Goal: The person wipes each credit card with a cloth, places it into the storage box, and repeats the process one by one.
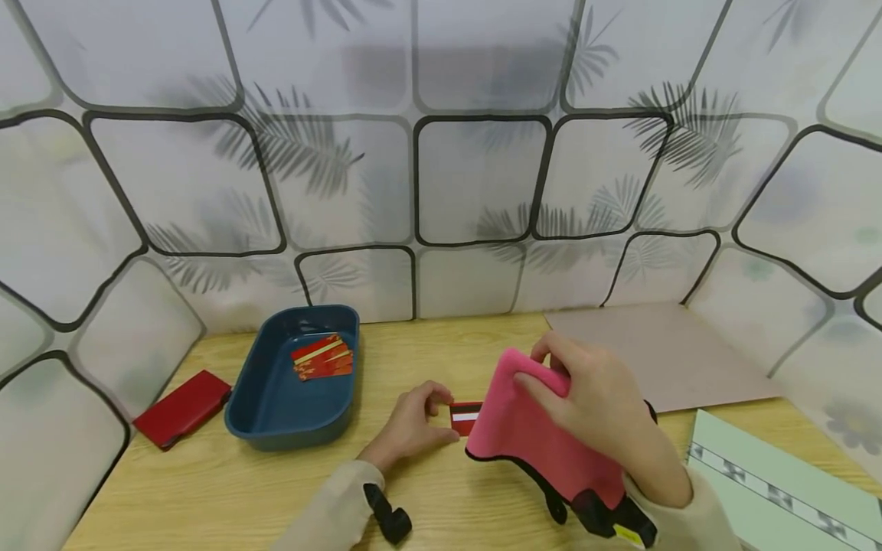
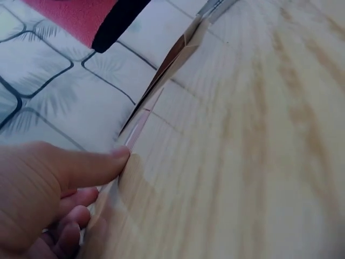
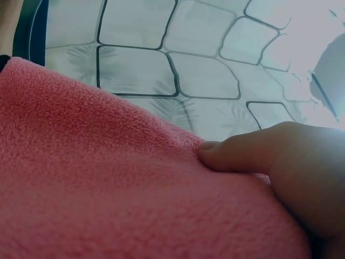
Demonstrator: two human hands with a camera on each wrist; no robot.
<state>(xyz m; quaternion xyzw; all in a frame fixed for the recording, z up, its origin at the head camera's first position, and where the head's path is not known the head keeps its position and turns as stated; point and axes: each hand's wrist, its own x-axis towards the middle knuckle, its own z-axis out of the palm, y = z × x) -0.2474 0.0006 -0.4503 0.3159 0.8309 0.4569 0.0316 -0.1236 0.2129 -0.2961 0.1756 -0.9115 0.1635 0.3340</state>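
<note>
In the head view my left hand [image 1: 412, 425] holds a red card [image 1: 466, 418] with a dark stripe and a white stripe, thumb and fingertips at its left end. The card lies low over the wooden table, its right end behind a pink cloth. Seen from the left wrist, the thumb [image 2: 102, 167] meets the card's thin edge [image 2: 141, 125] close to the wood. My right hand [image 1: 596, 390] pinches the pink fleecy cloth [image 1: 530, 436] by its top, thumb on the near face. The cloth has black edging and hangs in folds in front of the right wrist.
A blue tray [image 1: 237, 409] with several red and gold cards [image 1: 322, 357] stands on the left. Beside it lies a red wallet-like case [image 1: 182, 409]. To the right are a beige sheet [image 1: 661, 352] and a pale green patterned board [image 1: 779, 490]. Patterned curtains [image 1: 475, 184] enclose the table.
</note>
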